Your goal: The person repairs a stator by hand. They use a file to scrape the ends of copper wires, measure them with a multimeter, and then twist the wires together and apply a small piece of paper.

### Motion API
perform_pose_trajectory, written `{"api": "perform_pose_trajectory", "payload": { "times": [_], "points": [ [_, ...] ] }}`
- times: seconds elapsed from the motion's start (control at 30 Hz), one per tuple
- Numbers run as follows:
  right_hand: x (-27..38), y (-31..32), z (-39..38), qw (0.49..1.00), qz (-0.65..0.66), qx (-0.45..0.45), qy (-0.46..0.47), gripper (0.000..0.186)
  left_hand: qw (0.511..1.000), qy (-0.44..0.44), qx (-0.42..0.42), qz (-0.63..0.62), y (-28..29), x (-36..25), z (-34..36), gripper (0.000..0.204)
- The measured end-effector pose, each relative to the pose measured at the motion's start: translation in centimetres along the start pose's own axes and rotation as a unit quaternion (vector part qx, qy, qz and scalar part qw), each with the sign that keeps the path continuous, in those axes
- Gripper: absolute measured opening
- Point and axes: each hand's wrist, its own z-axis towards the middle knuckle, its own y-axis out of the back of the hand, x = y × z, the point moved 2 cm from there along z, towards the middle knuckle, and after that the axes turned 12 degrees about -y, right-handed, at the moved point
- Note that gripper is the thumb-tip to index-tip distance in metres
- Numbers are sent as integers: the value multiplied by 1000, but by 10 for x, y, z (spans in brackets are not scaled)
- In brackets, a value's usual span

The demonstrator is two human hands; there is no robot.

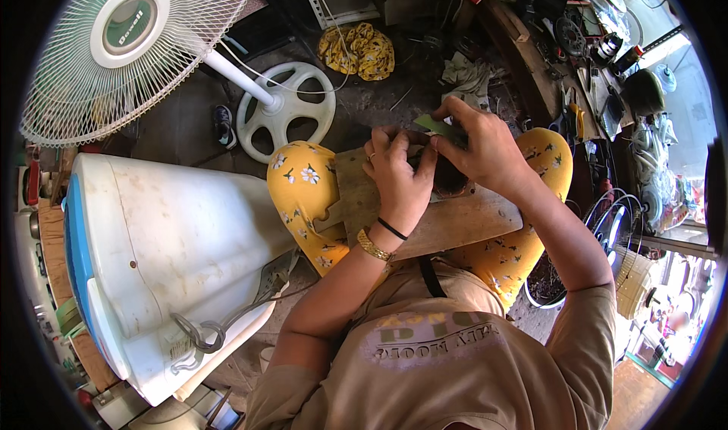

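Across my lap lies a worn wooden board (462,224). On it is a dark, round, hollow-looking part (450,178) with a reddish-brown inside, largely covered by my fingers. My left hand (400,171) is closed at its left side, fingers bent and thumb pointing up along it. Above the part, a thin flat green strip (435,125) is pinched between the thumb and fingers of my right hand (485,143). The strip's lower end runs down between both hands, where I cannot see it fully.
To the left stand a large white plastic appliance body (182,218) and a white pedestal fan (144,51) on a round base (292,111). A bundle of yellow flowered cloth (356,51) sits on the floor ahead. Tools, including pliers (579,119), crowd the right-hand bench (523,66).
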Motion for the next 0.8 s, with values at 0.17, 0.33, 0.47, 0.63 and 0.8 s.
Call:
{"api": "perform_pose_trajectory", "payload": {
  "times": [0.17, 0.33, 0.47, 0.63, 0.8],
  "points": [
    [3, 0, 3, 998, 10, 33, -43, 28, 1000, -10, -12, 9, 0, 2, -2, 19],
    [-5, -5, 4, 998, 39, 33, -31, 28, 1000, -10, -4, 4, 1, 1, -1, 17],
    [-12, -9, 6, 995, 91, 18, 21, 25, 1000, -12, 2, 10, 1, 1, 1, 16],
    [-12, 8, 9, 983, 183, 1, -2, 25, 1000, -17, 0, -9, 0, 3, -1, 15],
    [-10, -1, 1, 998, 51, 8, -34, 27, 1000, -14, -11, -1, 2, 0, 0, 15]
  ]
}}
